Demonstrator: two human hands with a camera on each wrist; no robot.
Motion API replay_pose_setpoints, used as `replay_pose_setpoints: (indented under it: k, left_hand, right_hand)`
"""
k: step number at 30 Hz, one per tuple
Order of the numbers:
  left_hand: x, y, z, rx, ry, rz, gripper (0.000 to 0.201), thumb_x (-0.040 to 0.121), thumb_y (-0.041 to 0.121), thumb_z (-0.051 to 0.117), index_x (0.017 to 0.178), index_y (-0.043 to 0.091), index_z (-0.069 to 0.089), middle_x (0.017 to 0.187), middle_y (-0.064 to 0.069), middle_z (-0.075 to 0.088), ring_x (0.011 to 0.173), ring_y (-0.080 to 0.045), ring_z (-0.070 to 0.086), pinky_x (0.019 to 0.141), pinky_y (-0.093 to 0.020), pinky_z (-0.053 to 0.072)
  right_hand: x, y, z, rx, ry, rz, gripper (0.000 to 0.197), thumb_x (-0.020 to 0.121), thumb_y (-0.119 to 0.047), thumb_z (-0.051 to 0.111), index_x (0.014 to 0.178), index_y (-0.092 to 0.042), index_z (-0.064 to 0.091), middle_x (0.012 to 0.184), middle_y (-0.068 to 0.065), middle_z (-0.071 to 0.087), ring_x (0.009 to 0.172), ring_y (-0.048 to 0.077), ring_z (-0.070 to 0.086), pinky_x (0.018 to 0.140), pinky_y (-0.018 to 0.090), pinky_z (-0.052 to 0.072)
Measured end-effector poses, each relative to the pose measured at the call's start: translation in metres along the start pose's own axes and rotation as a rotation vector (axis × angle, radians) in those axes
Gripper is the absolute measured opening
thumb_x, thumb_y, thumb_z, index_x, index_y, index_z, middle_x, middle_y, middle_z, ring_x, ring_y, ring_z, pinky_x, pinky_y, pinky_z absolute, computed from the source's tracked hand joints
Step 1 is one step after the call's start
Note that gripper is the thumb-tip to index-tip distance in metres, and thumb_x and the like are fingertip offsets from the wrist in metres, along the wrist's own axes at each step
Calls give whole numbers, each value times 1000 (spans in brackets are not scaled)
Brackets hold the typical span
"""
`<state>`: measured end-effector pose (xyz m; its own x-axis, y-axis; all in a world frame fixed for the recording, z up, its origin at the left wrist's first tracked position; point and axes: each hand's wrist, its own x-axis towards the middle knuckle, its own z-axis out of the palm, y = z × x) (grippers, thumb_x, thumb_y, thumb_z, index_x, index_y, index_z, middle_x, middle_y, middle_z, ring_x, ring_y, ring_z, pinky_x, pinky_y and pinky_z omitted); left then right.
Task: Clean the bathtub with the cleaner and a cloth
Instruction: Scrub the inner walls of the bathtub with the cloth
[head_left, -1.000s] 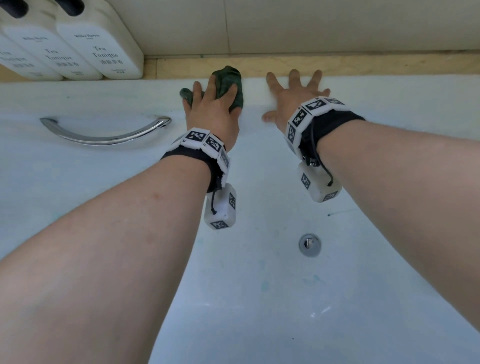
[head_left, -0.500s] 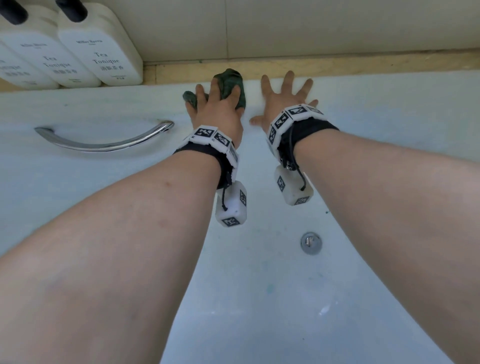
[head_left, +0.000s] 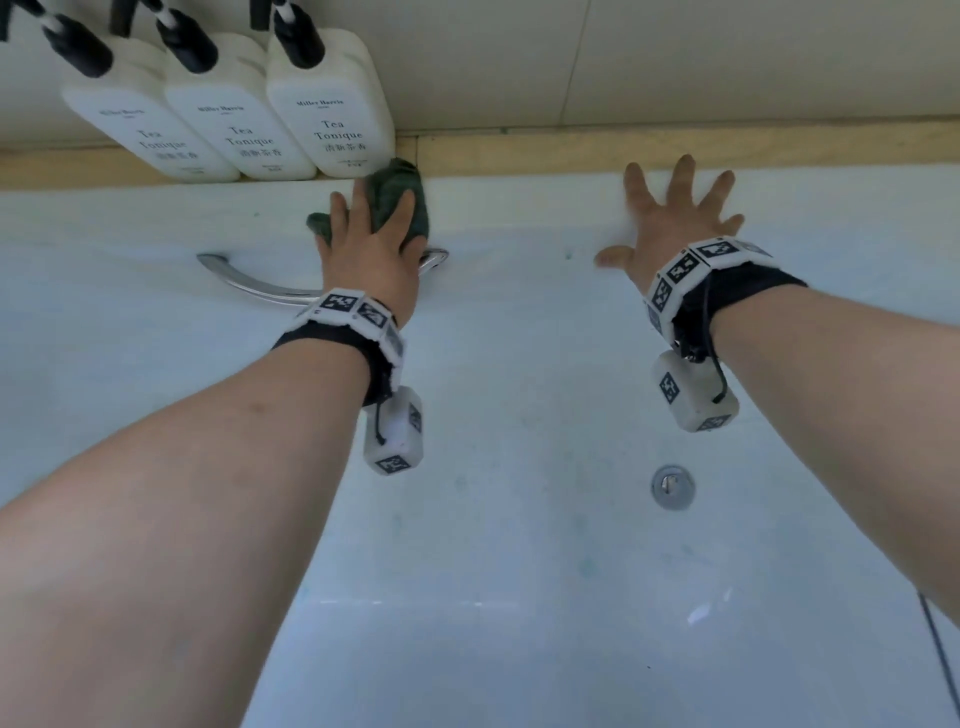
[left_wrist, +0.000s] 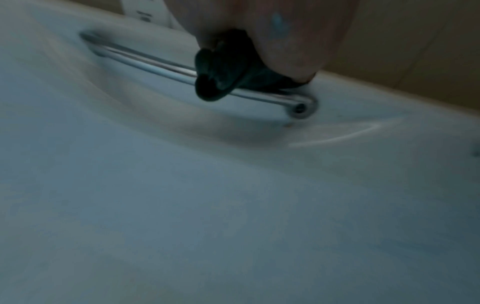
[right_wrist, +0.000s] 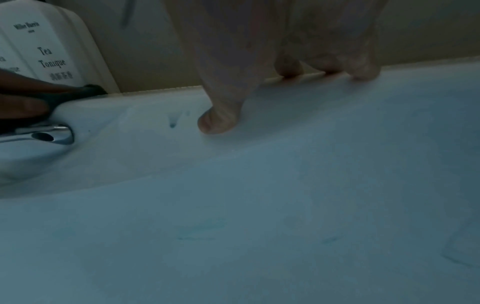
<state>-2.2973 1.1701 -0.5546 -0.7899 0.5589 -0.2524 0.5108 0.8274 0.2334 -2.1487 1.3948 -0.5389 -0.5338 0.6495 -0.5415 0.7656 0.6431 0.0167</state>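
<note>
My left hand (head_left: 371, 244) presses a dark green cloth (head_left: 397, 195) onto the far rim of the white bathtub (head_left: 519, 571), just above the right end of the chrome grab handle (head_left: 249, 283). Its fingers lie spread over the cloth. In the left wrist view the bunched cloth (left_wrist: 223, 76) hangs under my palm over the handle (left_wrist: 145, 61). My right hand (head_left: 675, 218) lies flat on the rim further right, fingers splayed and holding nothing; its thumb (right_wrist: 218, 121) touches the tub. No cleaner bottle shows.
Three white pump bottles (head_left: 332, 109) stand on the wooden ledge right behind the cloth. A chrome overflow fitting (head_left: 672, 486) sits in the tub wall below my right wrist. Faint blue-green smears (head_left: 587, 569) mark the tub, with a drip (right_wrist: 172, 123) beside my right thumb.
My left hand has slid the cloth left along the rim, to above the handle's end by the bottles. My right hand has shifted right, so the hands are now apart.
</note>
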Motion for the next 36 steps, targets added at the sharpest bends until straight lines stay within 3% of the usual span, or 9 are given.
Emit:
replay_pose_setpoints:
  k: [8, 11, 14, 17, 24, 36]
  left_hand:
    - [2, -6, 1, -44, 19, -6, 48, 101, 31, 41, 148, 28, 34, 160, -15, 7, 146, -41, 0, 117, -56, 1]
    - [3, -6, 1, -47, 16, -9, 48, 101, 31, 40, 149, 29, 33, 161, -15, 6, 146, -40, -2, 117, -56, 0]
    - [3, -6, 0, -60, 14, -6, 48, 101, 32, 40, 149, 29, 33, 161, -14, 6, 146, -39, -2, 117, -56, 0]
    - [4, -7, 1, -49, 3, 12, 48, 101, 33, 39, 149, 31, 32, 161, -13, 5, 147, -39, -2, 116, -57, 0]
    - [6, -8, 1, -40, -8, 20, 48, 102, 35, 39, 149, 33, 30, 161, -10, 5, 147, -37, -1, 115, -57, 0]
    - [7, -10, 0, -50, -13, 39, 50, 101, 36, 40, 149, 34, 29, 162, -10, 5, 147, -37, -1, 115, -58, 0]
  right_hand:
    - [9, -4, -7, -29, -33, 8, 99, 78, -63, 60, 148, -39, -6, 157, 11, -15, 140, 48, -12, 108, 69, 8]
    - [9, -32, -12, -51, -61, -28, 100, 74, -72, 55, 148, -36, -2, 157, 16, -10, 140, 49, -7, 108, 69, 8]
    - [-1, -90, -6, 24, -55, -128, 87, 83, -58, 56, 149, -37, 3, 158, 12, -8, 139, 49, -11, 107, 69, 6]
    - [-3, -118, -4, 37, -64, -129, 88, 84, -43, 62, 148, -38, 2, 158, 10, -9, 138, 50, -14, 107, 70, 6]
    - [-6, -117, 5, -57, 0, -129, 85, 86, -59, 51, 148, -39, -5, 158, 12, -9, 139, 50, -11, 107, 69, 9]
    - [-8, -134, 17, -186, 100, -158, 90, 90, -56, 47, 150, -16, -7, 155, 24, -4, 140, 50, -4, 113, 60, 10]
